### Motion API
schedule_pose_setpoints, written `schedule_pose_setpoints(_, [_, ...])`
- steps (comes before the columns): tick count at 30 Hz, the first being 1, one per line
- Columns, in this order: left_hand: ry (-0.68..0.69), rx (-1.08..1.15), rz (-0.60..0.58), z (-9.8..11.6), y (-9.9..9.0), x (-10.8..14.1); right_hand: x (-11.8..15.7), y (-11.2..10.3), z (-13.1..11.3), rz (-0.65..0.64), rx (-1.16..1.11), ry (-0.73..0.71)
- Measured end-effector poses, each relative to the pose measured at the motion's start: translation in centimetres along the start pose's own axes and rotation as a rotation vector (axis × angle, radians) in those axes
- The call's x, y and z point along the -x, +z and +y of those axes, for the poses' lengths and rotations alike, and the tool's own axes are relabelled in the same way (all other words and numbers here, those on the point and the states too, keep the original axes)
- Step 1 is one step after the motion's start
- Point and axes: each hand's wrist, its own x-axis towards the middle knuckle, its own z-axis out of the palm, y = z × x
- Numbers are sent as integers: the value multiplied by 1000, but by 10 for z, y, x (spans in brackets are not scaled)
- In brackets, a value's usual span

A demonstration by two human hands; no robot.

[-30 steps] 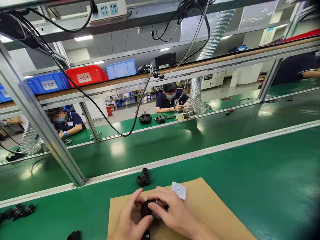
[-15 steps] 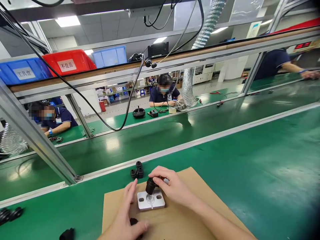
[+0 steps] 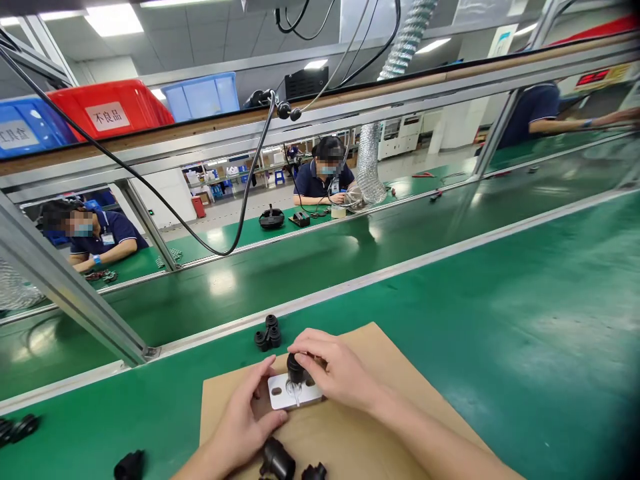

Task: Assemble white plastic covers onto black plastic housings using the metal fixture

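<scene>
A small silvery-white plate [image 3: 281,395] with slots and a round clear middle lies on a brown cardboard sheet [image 3: 350,440]. My left hand [image 3: 243,417] holds the plate's left end, thumb at the front and fingers behind. My right hand [image 3: 335,370] pinches a black cylindrical part [image 3: 295,370] upright over the plate's round middle; whether it is seated there I cannot tell. Close to my left wrist, a black cylindrical piece [image 3: 279,460] and another black piece [image 3: 315,472] lie on the cardboard.
Several black round parts [image 3: 269,335] stand behind the cardboard on the green bench [image 3: 525,320]. More black parts [image 3: 129,465] lie at the left. A metal post [image 3: 90,287] rises at left, and a black cable [image 3: 165,193] hangs ahead. Co-workers sit beyond the frame.
My left hand has moved from beside the plate onto its left end. My right hand has lowered the black part toward the plate. The view has shifted slightly.
</scene>
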Motion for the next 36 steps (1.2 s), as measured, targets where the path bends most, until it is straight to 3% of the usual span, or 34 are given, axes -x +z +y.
schedule_pose_setpoints(10, [22,231,-36,0,-5,2,1,6,-9,-39,67,-169])
schedule_pose_setpoints(19, [-18,282,-42,3,-5,1,3,5,-17,-93,15,-139])
schedule_pose_setpoints(25, [-66,316,-40,2,-8,-1,2,3,-13,-156,0,-20])
schedule_pose_setpoints(31, [-123,349,-26,2,-8,-4,4,-4,-8,-281,111,18])
schedule_pose_setpoints(36, [-117,362,-24,4,-8,-4,4,-3,-5,-312,205,23])
